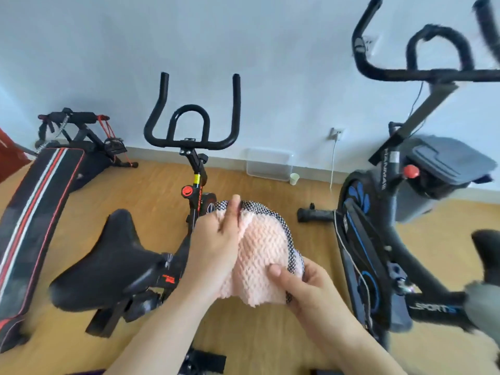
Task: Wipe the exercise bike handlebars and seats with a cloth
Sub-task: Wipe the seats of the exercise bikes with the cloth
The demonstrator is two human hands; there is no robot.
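Sit-up bench (35,212): black padded board w/ red + white stripes, far L, slanting up toward the wall; foam rollers and red straps at its far end.
Seat (108,263): black bike saddle, L of centre, nose pointing R toward the hands; no hand or cloth on it.
Handlebars (192,143): black bullhorn bars w/ centre loop on the middle bike, behind and above the saddle, untouched.
L hand (216,239): curled over the cloth's upper L part, thumb and finger pinching the checked top edge.
Cloth (262,255): pale pink waffle-weave cloth w/ black-and-white checked trim, bunched, held up in the air btwn both hands, centre frame, btwn the two bikes, above the wood floor (151,190).
R hand (305,288): grips the cloth's lower R edge, thumb flat on the pink face, other fingers tucked behind.
By the wall: clear plastic tray (269,163) leaning on the skirting, small white cup (294,179) just beside it, white cable hanging from a wall socket (336,132).
R bike (378,239): black frame w/ blue markings, red knob (410,171), grey box-shaped part near the stem; blurred.
R bike bars (422,71): black, foam-wrapped, top R, untouched.
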